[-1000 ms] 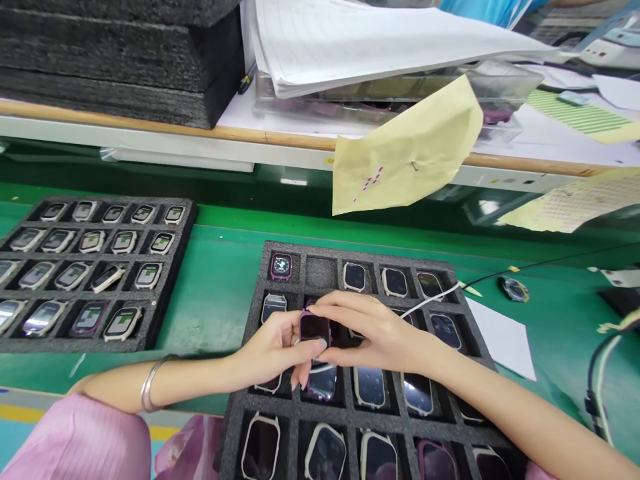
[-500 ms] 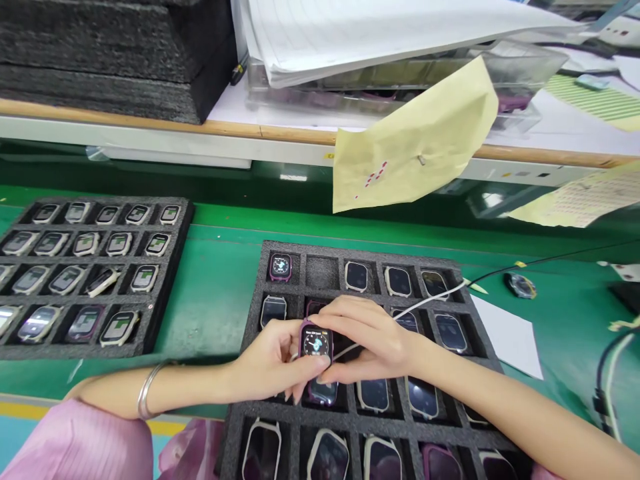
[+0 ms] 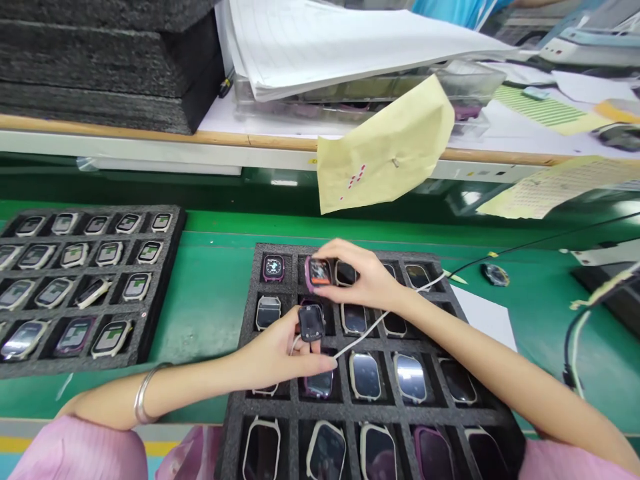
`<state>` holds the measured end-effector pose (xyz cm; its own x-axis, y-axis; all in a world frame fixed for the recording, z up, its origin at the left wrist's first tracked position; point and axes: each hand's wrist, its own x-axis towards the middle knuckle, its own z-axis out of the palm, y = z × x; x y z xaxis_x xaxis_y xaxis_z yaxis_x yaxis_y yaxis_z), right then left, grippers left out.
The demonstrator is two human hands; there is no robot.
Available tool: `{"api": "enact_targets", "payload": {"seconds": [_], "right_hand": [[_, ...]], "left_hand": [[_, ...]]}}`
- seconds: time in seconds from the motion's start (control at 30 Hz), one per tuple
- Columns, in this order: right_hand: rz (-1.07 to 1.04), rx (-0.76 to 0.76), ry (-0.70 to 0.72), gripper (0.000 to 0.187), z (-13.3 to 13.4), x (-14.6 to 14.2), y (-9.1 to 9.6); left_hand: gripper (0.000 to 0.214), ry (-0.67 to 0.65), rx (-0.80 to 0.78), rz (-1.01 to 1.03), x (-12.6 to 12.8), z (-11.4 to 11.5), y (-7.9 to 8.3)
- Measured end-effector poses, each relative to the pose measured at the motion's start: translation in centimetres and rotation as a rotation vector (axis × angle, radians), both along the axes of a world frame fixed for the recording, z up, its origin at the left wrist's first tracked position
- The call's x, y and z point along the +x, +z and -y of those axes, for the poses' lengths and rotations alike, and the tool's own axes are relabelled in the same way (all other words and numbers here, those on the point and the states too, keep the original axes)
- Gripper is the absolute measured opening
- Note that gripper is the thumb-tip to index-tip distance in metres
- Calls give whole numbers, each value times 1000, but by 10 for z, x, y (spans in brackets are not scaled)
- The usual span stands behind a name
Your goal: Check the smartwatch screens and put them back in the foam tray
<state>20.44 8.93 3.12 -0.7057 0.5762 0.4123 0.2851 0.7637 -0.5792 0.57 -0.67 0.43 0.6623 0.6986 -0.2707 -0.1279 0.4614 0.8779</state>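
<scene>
My right hand (image 3: 363, 277) pinches a purple smartwatch body (image 3: 319, 272) with a lit screen, held over the second slot of the top row of the black foam tray (image 3: 240, 373). My left hand (image 3: 280, 353) grips a small black charging puck (image 3: 311, 323) on a white cable (image 3: 395, 308) above the tray's middle. A lit purple watch (image 3: 273, 267) sits in the top-left slot. The other slots hold several dark-screened watch bodies.
A second foam tray (image 3: 170, 267) of lit watches lies to the left on the green belt. A shelf behind carries stacked black foam (image 3: 100, 60), papers (image 3: 325, 40) and a hanging yellow envelope (image 3: 385, 157). White paper (image 3: 483, 320) and cables lie at right.
The watch screen lit up, then my right hand lifted the watch off the puck and carried it to the tray's top row. My left hand kept the puck.
</scene>
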Motion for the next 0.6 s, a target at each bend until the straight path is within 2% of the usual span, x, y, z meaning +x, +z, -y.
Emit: {"api": "enact_targets", "payload": {"seconds": [0.07,0.13,0.27,0.37,0.43,0.6], "right_hand": [[155,27,-77,36,-8,0,-4],[311,82,-85,39,-9,4,-1],[501,173,-179,24,-5,26,19],[716,126,-206,25,-5,40,27],[757,43,-191,31,-7,43,25],[675,-86,-179,31,-18,43,15]], "left_hand": [[38,-9,-6,-13,1,-1,3],[37,-15,-10,-24,2,-2,7],[36,5,-49,-49,9,-1,13],[33,-1,-78,-34,20,-3,14],[33,-10,-91,-6,28,-5,13],[29,-56,-97,14,34,-7,11]]}}
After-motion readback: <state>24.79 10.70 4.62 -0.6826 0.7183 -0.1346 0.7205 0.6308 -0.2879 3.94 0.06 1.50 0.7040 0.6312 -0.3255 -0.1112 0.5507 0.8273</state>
